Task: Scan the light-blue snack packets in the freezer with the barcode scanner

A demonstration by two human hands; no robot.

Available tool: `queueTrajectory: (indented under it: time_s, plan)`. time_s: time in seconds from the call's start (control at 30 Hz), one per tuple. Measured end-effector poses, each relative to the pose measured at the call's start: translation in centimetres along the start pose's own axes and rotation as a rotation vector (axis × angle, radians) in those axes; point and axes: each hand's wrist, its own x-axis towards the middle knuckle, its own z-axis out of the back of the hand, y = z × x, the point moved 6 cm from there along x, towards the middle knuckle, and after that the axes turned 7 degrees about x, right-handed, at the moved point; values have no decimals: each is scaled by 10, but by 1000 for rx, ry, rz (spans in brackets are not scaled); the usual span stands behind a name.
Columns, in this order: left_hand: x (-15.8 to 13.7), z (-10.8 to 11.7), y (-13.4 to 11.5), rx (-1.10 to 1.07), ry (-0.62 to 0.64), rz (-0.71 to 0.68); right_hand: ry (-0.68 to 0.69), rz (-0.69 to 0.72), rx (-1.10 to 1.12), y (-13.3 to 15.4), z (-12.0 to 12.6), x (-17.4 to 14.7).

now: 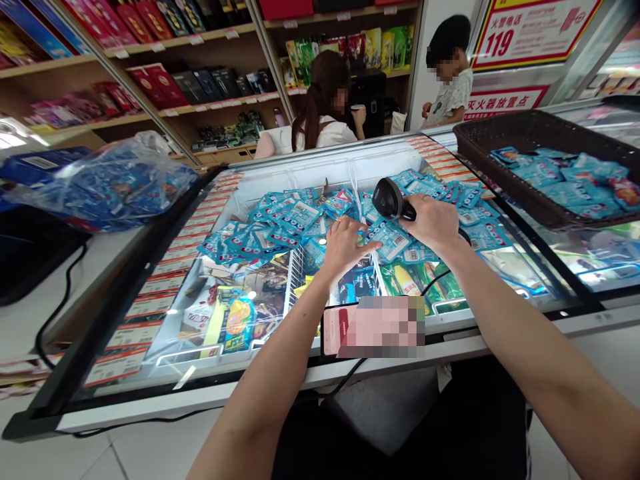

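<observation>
My right hand [433, 220] is closed around a black handheld barcode scanner [389, 199], whose head points left over the packets. My left hand [346, 245] hovers at or just above the pile, fingers apart and thumb stretched to the right; nothing shows in it. Many small blue packets [300, 217] lie spread over the glass top of a chest freezer [173, 320]. One blue packet [393, 241] below the scanner shows its barcode side up. Whether my left fingertips touch a packet is unclear.
A phone [334, 331] lies at the freezer's front edge, near the scanner's cable [434, 281]. To the right, a brown basket [530, 193] holds more blue packets. A clear plastic bag [125, 183] of packets sits left. Beyond the freezer are two people [327, 130] and shelves [210, 103].
</observation>
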Motion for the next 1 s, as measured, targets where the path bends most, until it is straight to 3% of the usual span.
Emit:
queueTrajectory:
  time_s: [0.2, 0.4, 0.57, 1.0]
  plan:
    - [3, 0, 23, -319, -9, 170, -7, 10, -2, -1, -2, 0]
    - [0, 5, 51, -690, -169, 355, -27, 16, -2, -2, -1, 1]
    - [-1, 14, 65, -727, -262, 336, -27, 45, 16, 0, -1, -1]
    - [-3, 11, 70, -809, -283, 364, 13, 212, 76, 13, -6, -5]
